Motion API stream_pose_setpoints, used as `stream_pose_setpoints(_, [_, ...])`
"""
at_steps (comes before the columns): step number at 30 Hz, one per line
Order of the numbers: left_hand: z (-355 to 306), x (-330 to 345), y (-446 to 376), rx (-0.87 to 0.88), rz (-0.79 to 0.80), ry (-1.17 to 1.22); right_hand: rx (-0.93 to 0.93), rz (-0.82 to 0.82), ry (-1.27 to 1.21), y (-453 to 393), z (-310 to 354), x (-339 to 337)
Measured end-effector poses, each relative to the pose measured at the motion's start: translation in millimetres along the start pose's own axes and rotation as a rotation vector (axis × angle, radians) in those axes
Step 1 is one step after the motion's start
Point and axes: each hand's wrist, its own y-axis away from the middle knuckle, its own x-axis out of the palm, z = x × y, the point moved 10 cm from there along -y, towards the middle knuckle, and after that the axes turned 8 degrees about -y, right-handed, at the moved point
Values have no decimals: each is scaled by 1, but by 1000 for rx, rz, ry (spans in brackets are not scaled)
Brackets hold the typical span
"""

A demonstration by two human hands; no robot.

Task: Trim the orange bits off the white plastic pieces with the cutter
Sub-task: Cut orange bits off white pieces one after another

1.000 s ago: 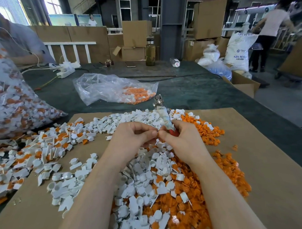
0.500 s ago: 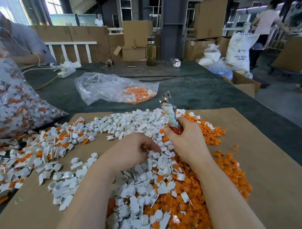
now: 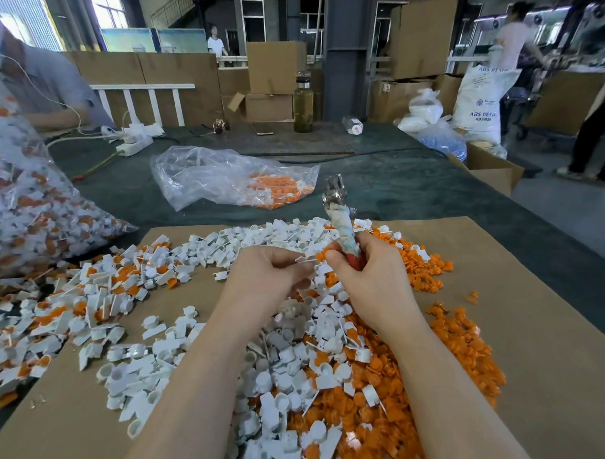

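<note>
Since half a second ago our left hand [image 3: 261,278] has risen from the cardboard sheet's [image 3: 537,324] middle, pinching a light, stiff white plastic piece [image 3: 307,259] by its flat tab, orange bit [image 3: 322,253] beside our right hand [image 3: 368,278] gripping the tape-wrapped cutter [image 3: 342,221].

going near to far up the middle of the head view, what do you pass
pile of white and orange pieces → hands, left hand and right hand → cutter → clear bag with orange bits → glass bottle
</note>
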Motion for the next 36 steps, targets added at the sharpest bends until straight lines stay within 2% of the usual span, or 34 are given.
stream_pose_setpoints(5, [3, -3, 2, -58, -33, 163, -2, -3, -43, 1, 2, 1])
stream_pose_setpoints(17, [0, 1, 4, -59, -4, 77, -25, -17, -49, 2, 4, 0])
stream_pose_setpoints(23, [-6, 5, 8, -70, 47, 133, -18, -47, -56, 1, 2, -3])
stream_pose_setpoints(36, [-3, 7, 4, -66, 1, 129, -54, -94, 63, 4, 7, 0])
